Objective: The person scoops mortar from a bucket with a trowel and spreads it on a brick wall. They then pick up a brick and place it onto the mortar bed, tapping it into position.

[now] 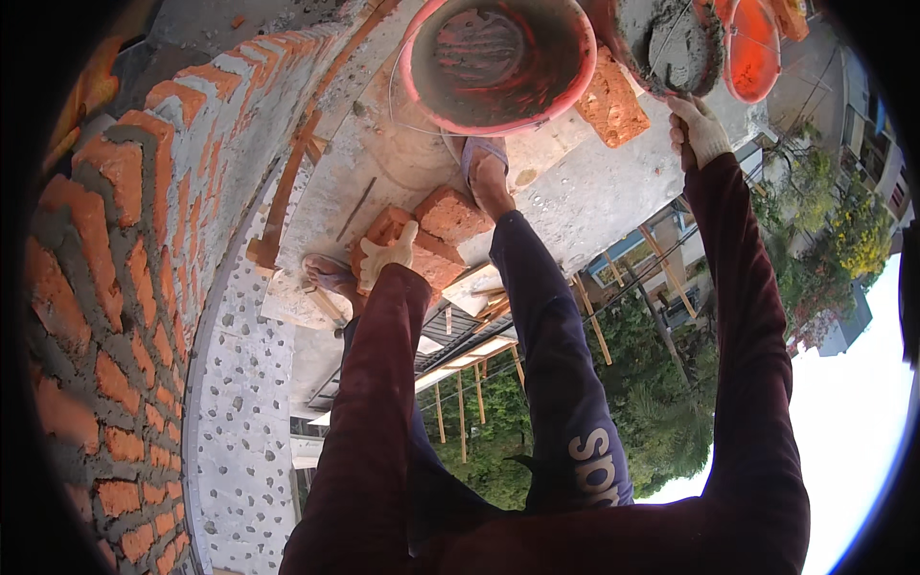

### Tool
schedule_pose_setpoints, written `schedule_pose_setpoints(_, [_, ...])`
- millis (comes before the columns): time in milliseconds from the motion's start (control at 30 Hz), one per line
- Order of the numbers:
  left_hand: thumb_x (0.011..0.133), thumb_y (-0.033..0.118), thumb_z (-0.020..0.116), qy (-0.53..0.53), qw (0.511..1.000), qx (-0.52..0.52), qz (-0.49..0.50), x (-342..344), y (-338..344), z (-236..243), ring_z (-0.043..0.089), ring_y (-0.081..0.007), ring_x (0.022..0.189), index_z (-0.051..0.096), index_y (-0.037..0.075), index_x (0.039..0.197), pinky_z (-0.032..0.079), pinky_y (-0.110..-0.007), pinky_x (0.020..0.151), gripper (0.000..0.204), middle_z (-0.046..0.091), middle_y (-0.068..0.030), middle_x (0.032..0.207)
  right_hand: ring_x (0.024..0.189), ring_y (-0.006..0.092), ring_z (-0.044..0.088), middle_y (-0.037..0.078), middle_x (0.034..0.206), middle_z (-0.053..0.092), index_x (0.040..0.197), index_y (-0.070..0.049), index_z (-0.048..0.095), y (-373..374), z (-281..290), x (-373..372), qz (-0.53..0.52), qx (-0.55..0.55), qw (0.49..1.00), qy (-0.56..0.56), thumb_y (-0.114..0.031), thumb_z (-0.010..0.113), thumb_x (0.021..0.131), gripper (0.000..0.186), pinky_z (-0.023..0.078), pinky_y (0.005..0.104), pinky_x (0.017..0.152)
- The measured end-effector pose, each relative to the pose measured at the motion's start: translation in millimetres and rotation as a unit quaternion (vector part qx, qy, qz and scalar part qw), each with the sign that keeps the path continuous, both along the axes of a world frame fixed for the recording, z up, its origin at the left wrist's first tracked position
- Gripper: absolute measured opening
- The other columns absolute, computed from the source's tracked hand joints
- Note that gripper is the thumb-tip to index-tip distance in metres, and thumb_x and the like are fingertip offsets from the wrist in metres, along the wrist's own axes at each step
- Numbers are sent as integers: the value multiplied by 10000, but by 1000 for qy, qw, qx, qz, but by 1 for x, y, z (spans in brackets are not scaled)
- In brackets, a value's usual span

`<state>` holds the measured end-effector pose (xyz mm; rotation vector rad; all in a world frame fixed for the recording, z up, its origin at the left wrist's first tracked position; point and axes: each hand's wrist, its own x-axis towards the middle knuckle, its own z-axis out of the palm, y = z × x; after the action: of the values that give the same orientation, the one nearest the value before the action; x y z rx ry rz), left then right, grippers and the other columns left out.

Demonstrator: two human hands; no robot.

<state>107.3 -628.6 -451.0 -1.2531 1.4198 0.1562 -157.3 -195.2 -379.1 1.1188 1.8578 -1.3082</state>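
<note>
My left hand (pixel 385 257), in a pale work glove, is closed on an orange-red brick (pixel 436 264) low beside my feet. Another brick (pixel 450 215) lies against it. My right hand (pixel 701 131), also gloved, is stretched out to the right with its fingers curled, at the near rim of a bucket of wet grey mortar (pixel 682 48). What those fingers hold is hidden. A larger red-rimmed bucket (pixel 592 57), with mortar coating its inside, stands ahead of my foot.
At left rises a brick wall (pixel 120 383) with grey mortar joints. An orange bucket (pixel 752 53) stands at the far right, and a loose brick (pixel 611 101) lies between the buckets. Wooden strips (pixel 280 206) run along the wall. Beyond the platform edge are railings and trees (pixel 652 383).
</note>
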Motion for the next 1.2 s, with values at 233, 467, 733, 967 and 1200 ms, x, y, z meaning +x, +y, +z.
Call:
schedule_pose_setpoints(233, [689, 650, 821, 30, 999, 31, -16, -8, -3, 16, 524, -385, 1339, 314, 142, 1560, 409, -525, 1103, 1128, 496, -223, 1482, 475, 118, 518, 11, 658, 544, 1072, -27, 604, -4, 20, 56, -73, 16, 993, 88, -142, 723, 881, 253, 430, 283, 415])
schedule_pose_setpoints(467, [636, 540, 903, 229, 968, 96, -43, 41, -20, 69, 531, -427, 1256, 573, 210, 1401, 471, -503, 1048, 895, 485, -240, 1376, 420, 86, 477, -11, 610, 532, 1133, 7, 593, -31, 107, 76, 1, 83, 993, 88, -103, 691, 865, 305, 370, 253, 385])
schedule_pose_setpoints(733, [595, 529, 911, 377, 912, 129, -93, -16, -107, 221, 506, -423, 1259, 585, 190, 1363, 445, -471, 1081, 900, 465, -236, 1332, 397, 73, 444, -21, 603, 488, 1062, 11, 579, -100, 320, 85, 172, -26, 981, 85, -65, 673, 796, 292, 356, 245, 346])
schedule_pose_setpoints(967, [722, 240, 865, 605, 758, 190, 152, 30, -199, 370, 611, -237, 1078, 590, 71, 1256, 511, -376, 936, 624, 613, -111, 1167, 601, 88, 515, 3, 719, 537, 1046, -17, 632, -246, 599, 16, 474, -3, 874, 107, -67, 731, 767, 301, 444, 281, 558])
schedule_pose_setpoints(1200, [806, 282, 802, 621, 480, 268, 559, 132, -223, 508, 615, -228, 1106, 532, 123, 1317, 536, -403, 900, 600, 603, -75, 1239, 622, 182, 484, 68, 692, 464, 1023, 9, 617, -416, 743, -32, 684, 5, 616, 390, -134, 745, 791, 301, 459, 359, 629])
